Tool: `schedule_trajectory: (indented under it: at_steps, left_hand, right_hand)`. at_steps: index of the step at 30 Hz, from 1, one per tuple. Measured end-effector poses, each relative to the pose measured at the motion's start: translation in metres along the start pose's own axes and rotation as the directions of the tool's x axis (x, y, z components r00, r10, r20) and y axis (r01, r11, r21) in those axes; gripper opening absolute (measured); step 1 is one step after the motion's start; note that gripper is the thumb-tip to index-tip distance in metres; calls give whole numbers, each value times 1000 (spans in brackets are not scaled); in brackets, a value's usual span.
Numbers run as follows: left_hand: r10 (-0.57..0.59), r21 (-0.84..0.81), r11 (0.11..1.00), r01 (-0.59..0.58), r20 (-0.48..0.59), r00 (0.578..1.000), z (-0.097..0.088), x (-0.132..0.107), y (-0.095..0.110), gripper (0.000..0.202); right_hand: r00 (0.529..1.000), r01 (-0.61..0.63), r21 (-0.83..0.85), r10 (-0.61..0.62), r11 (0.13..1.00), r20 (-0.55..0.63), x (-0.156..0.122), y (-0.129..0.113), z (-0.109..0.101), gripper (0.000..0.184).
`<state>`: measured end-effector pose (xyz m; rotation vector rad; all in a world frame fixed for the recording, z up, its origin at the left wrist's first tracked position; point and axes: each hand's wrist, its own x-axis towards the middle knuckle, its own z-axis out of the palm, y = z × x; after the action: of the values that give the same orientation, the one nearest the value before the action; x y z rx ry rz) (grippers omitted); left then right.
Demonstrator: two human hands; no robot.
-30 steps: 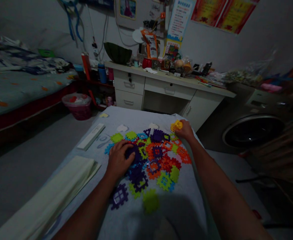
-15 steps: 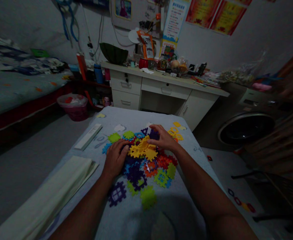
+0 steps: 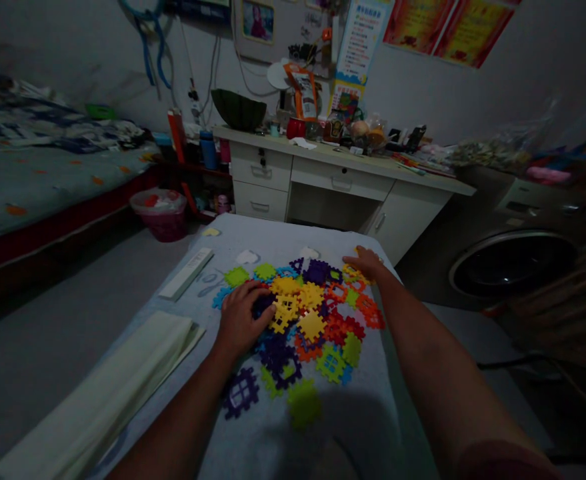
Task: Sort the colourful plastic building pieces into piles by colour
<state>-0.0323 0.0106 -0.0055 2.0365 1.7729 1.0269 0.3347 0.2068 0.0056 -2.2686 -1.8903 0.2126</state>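
A pile of plastic interlocking tiles with toothed edges, in several colours, covers the middle of the table. Yellow tiles [image 3: 311, 325] lie on top at its centre. My left hand [image 3: 243, 319] rests at the pile's left side, thumb and fingers apart around dark purple tiles, beside the yellow ones. Over at the far right corner, my right hand [image 3: 369, 263] reaches across more yellow tiles [image 3: 353, 274], fingers spread; its palm side is hidden. Nearer to me lie a purple window tile [image 3: 241, 393] and a plain green tile [image 3: 304, 404].
A long white box [image 3: 187, 274] and a folded pale cloth [image 3: 103, 380] lie along the table's left side. Beyond the table stands a white desk [image 3: 343, 181] with clutter on it. A washing machine [image 3: 513, 220] is at the right, a pink bin [image 3: 163, 217] at the left.
My right hand has left the yellow tiles at the centre and moved right to the far corner. Those tiles now lie spread on the pile. My left hand stays by the pile; the view has shifted slightly.
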Motion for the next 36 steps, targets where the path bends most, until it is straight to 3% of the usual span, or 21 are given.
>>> schedule_trajectory:
  at_steps: [4,12,19,25,31,36]
  left_hand:
    - [-5,12,1000,5,-10,1000,0,0,1,33]
    - [7,9,1000,-7,-28,1000,2,0,-1,34]
    - [7,-9,1000,-8,-26,1000,2,1,-1,33]
    - [5,-1,1000,-5,-21,1000,2,1,0,33]
    - [9,-17,1000,-10,-26,1000,2,1,0,31]
    - [3,-59,998,-4,-19,1000,1,1,0,31]
  right_hand:
    - [998,54,65,-56,996,26,-6,2,4,67]
    - [932,293,276,-209,915,-296,-46,10,13,26]
    - [910,308,263,-202,914,-361,-74,-5,21,26]
    - [902,323,251,-217,912,-373,-94,-20,10,23]
    - [853,434,313,-273,845,-446,-121,-51,-18,17]
    - [819,544,384,-372,746,-437,-158,-108,-30,19]
